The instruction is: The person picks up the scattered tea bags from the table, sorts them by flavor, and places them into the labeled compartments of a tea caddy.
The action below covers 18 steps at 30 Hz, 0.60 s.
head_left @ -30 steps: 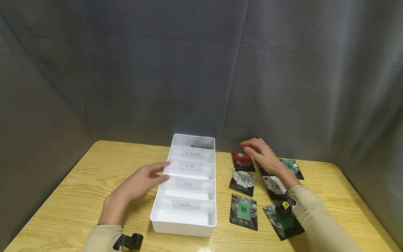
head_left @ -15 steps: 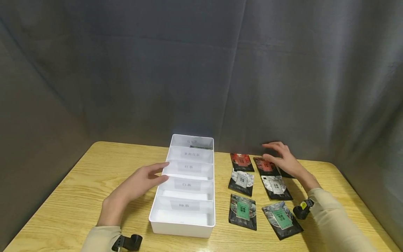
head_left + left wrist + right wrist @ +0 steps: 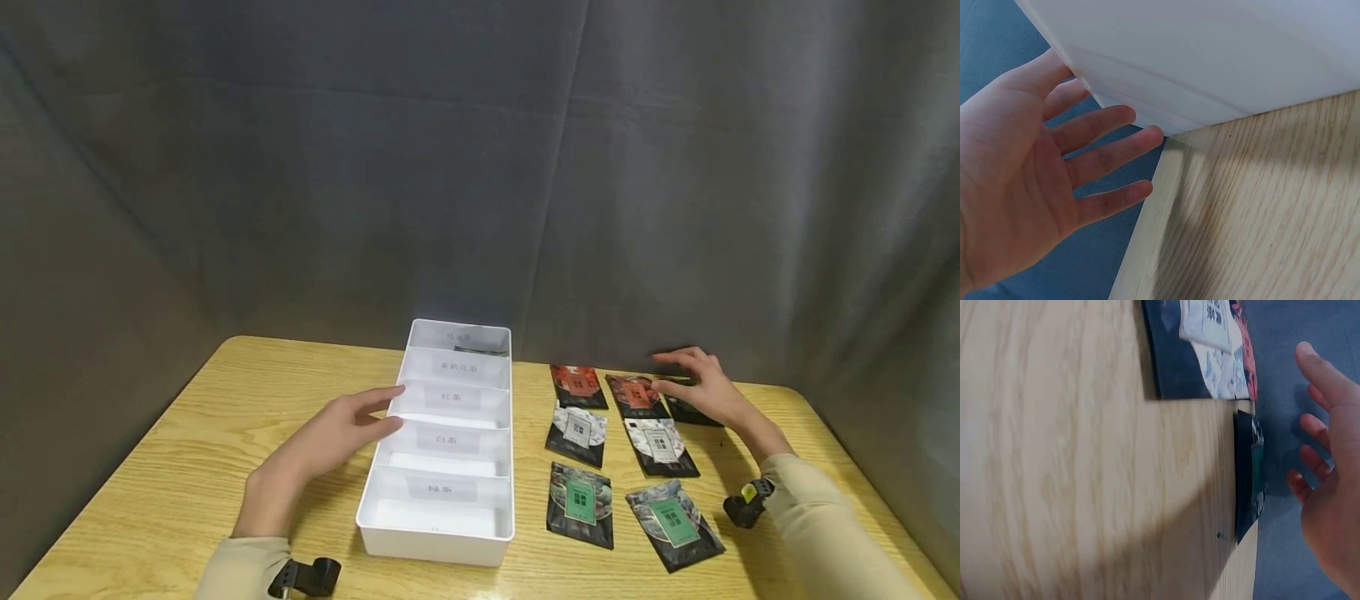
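Note:
A long white box (image 3: 435, 543) with labelled compartments stands on the table. Thumb and fingertips of my left hand (image 3: 330, 437) touch its left rim; in the left wrist view the other fingers spread loosely beside the box wall (image 3: 1222, 56). My right hand (image 3: 708, 390) hovers with relaxed fingers over a dark tea packet (image 3: 686, 413) at the back right, hiding much of it. The right wrist view shows that packet's green label (image 3: 1258, 472) and nothing in the hand. Left of it lie a red-labelled tea packet (image 3: 637, 395) and a white-labelled one (image 3: 660, 446).
Another red packet (image 3: 579, 387), a white one (image 3: 576, 433) and two green-labelled packets (image 3: 581, 504) lie right of the box. A thin dark packet (image 3: 480, 350) rests in the box's rear compartment. Grey curtain (image 3: 375, 183) hangs behind the wooden table (image 3: 172, 467).
My right hand has moved right, from above the red packets to over the back right packet, uncovering the red and white ones. My left hand stays at the box rim.

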### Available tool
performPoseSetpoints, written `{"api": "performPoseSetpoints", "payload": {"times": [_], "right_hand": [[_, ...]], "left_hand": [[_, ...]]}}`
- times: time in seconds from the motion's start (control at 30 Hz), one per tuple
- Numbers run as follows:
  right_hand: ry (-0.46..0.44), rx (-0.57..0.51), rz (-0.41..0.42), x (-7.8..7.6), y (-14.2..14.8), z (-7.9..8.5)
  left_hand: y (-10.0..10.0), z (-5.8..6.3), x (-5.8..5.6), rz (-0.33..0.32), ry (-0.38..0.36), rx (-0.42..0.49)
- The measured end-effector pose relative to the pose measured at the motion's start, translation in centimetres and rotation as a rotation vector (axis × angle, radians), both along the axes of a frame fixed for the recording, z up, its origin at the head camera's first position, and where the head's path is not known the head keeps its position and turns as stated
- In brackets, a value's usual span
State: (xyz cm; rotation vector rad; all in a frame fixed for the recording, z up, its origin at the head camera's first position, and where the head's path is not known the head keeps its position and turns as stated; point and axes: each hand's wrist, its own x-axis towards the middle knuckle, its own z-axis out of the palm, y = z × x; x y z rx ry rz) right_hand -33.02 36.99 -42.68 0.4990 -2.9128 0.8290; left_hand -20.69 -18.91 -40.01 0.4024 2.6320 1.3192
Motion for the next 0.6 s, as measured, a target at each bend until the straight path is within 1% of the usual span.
{"api": "performPoseSetpoints", "payload": {"times": [0.17, 0.4, 0.6], "right_hand": [[-0.015, 0.013, -0.037, 0.1, 1.1, 0.2], [-0.069, 0.011, -0.005, 0.4, 2.3, 0.2], [-0.079, 0.044, -0.026, 0.4, 3.2, 0.0]], "left_hand": [[0.1, 0.0, 0.0, 0.006, -0.001, -0.002], [0.2, 0.1, 0.0, 0.003, 0.0, -0.005], [0.1, 0.1, 0.1, 0.007, 0.002, -0.008]]}}
